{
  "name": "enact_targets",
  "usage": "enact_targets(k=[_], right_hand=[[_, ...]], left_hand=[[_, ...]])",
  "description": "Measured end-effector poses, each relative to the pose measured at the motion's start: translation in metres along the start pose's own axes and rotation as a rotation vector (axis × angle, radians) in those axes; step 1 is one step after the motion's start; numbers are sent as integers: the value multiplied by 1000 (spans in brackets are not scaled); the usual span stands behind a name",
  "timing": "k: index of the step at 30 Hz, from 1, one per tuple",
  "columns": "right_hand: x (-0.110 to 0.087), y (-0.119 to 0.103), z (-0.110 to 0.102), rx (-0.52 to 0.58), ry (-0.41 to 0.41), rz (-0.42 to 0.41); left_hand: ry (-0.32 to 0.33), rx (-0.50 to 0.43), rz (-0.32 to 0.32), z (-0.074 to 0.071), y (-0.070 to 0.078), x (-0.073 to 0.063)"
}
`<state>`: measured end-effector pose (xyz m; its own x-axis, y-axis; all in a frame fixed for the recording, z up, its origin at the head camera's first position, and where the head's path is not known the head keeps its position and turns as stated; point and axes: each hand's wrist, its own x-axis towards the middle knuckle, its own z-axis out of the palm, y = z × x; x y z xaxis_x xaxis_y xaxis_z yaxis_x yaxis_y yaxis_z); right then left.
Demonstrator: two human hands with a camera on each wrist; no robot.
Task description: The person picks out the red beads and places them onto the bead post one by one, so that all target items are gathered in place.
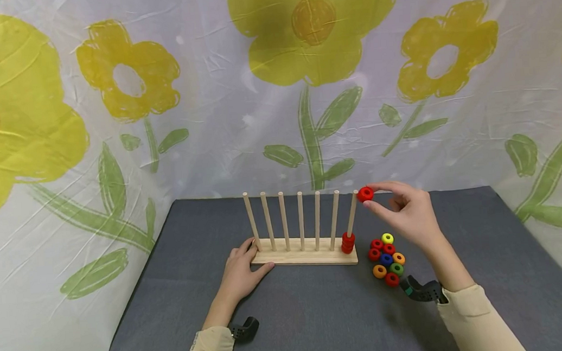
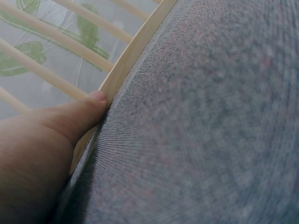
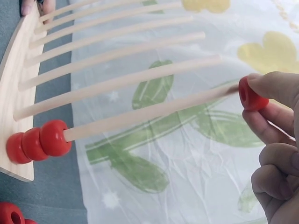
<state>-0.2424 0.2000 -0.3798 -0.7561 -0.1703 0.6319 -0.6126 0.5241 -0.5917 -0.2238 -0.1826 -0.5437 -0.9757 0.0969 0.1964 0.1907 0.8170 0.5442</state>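
Observation:
A wooden peg stand [image 1: 303, 258] with a row of upright pegs stands on the table. My left hand [image 1: 239, 273] grips its left end, thumb along the front edge and fingers at the end; the left wrist view shows the thumb [image 2: 88, 107] pressed on the base's edge. Between thumb and fingertips, my right hand [image 1: 408, 215] pinches a red bead [image 1: 365, 193] right at the top of the rightmost peg [image 1: 353, 214]. In the right wrist view the held bead [image 3: 252, 94] has its hole facing the peg tip. Three red beads [image 3: 39, 141] are stacked at that peg's foot.
Right of the stand, below my right hand, lies a loose cluster of beads: several red, a yellow bead [image 1: 387, 238], a blue bead [image 1: 387, 259], a green bead [image 1: 396, 268] and orange ones. The dark table [image 1: 310, 320] meets a flower-printed backdrop [image 1: 220, 147] behind the stand.

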Motion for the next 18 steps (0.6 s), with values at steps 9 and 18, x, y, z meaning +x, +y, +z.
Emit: enact_targets(k=[9,18], right_hand=[[4,-1,-2,-4,10,-5],[10,-4,-2,-13,13,11]], left_hand=[[0,1,-2,-1,0,0],[-2,-13,2,-1,0,0]])
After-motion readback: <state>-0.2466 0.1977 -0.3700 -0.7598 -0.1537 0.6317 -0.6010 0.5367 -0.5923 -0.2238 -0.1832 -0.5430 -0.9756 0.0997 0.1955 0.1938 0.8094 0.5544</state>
